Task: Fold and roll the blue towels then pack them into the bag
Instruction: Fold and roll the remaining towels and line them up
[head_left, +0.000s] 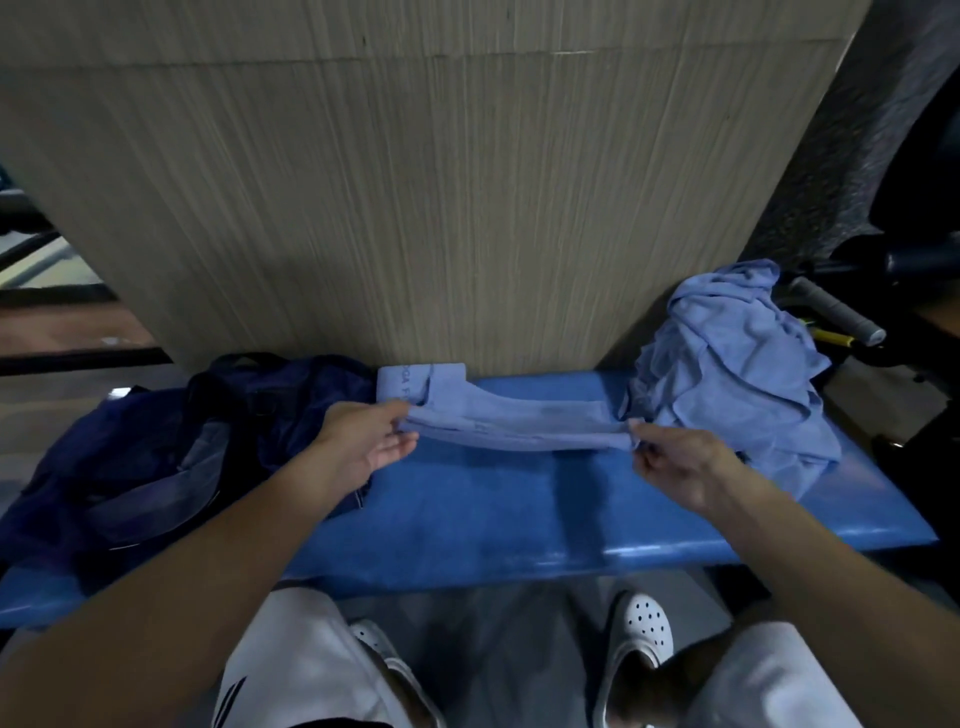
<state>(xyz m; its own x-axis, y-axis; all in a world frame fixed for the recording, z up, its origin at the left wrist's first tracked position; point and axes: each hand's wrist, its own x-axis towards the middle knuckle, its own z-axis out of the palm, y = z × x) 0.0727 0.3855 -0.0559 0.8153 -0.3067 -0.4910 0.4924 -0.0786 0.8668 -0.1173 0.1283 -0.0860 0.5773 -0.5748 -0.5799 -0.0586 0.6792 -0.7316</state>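
Your left hand and right hand each pinch one end of the folded blue towel, over the middle of the blue bench. The dark bag lies on the bench's left end. A heap of towels sits on its right end.

This looks like a gym. A blue padded bench stands against a wood-grain panel. Off the bench's right end is a black machine frame with a grey foam-grip handle and a yellow part under it. Behind that, a surface is dark and speckled, like rubber gym matting. Black bars show past the panel's left edge. Towels lie heaped on the bench's right end, and a dark bag is slumped on its left end.
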